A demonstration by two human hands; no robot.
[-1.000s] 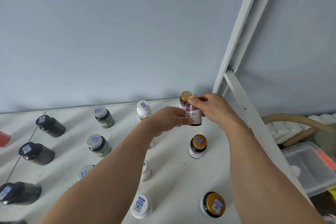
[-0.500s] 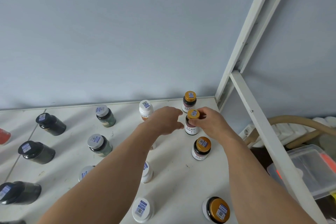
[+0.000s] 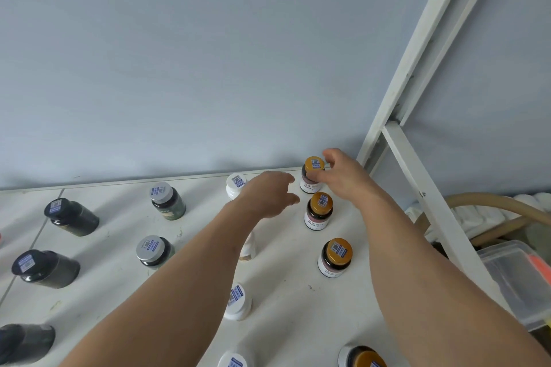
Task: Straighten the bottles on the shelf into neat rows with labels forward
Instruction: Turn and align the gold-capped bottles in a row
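While upright, rear bottle (image 3: pixel 311 177) label faces forward | right hand (image 3: pixel 343 179) fingers pinching it | left hand (image 3: pixel 268 197) fingers spread

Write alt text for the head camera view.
The right hand pinches the cap of the rearmost orange-capped bottle on a white shelf; the left hand hovers open beside it. Other orange-, white-, silver- and black-capped bottles stand in loose columns.

upright orange-capped bottles (image 3: pixel 318 211), white shelf (image 3: pixel 298 301)
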